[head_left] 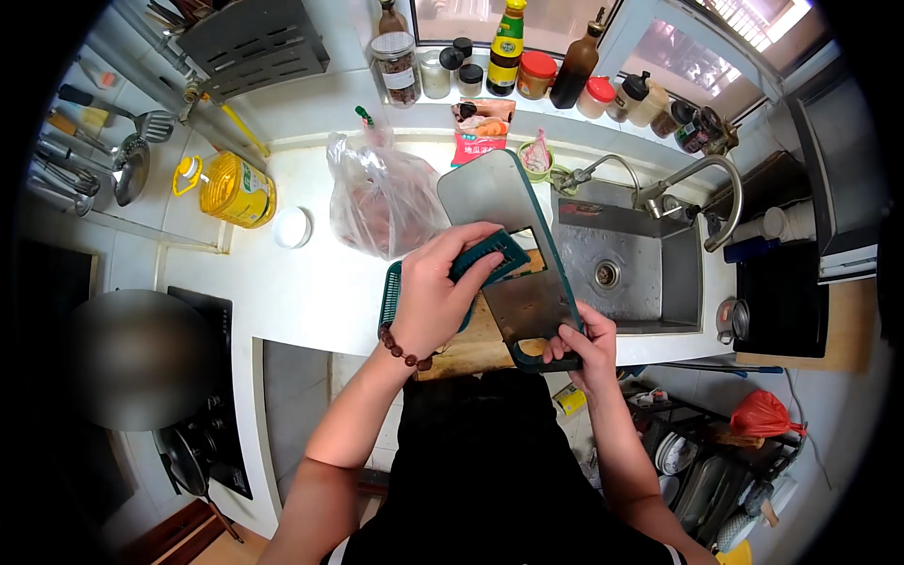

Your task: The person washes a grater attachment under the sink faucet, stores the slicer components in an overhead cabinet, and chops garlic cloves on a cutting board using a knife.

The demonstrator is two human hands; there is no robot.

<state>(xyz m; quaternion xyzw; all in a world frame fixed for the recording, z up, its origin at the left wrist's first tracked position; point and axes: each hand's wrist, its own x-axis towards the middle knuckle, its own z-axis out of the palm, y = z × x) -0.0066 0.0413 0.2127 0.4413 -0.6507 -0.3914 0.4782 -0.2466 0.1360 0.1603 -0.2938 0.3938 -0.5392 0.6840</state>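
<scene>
A person is standing at a white kitchen counter (301,292), seen from above by a camera on their head. The right hand (582,344) is gripping the green handle at the near end of a grater (508,254), a long grey board with a green rim, fingers clenched around the handle. The grater is tilting up and away from the person, its far end rising toward the back of the counter. The left hand (438,287), with a bead bracelet (403,352) at the wrist, is holding a green brush (490,256) against the grater's face, fingers wrapped over the top of the brush. Under the grater a wooden board (471,344) is lying at the counter's front edge, and a green basket (391,294) is showing just left of the left hand.

Behind the hands, a clear plastic bag (381,198) with something pinkish inside is sitting on the counter. Left of it are a small white lid (293,227) and a yellow oil bottle (235,188). To the right, a steel sink (621,268) is set into the counter, with a curved tap (702,184) over it. Bottles and jars (508,61) are lining the windowsill at the back. Ladles and spoons (113,151) are hanging on the left wall. A red bag (763,414) is lying on a low rack at lower right.
</scene>
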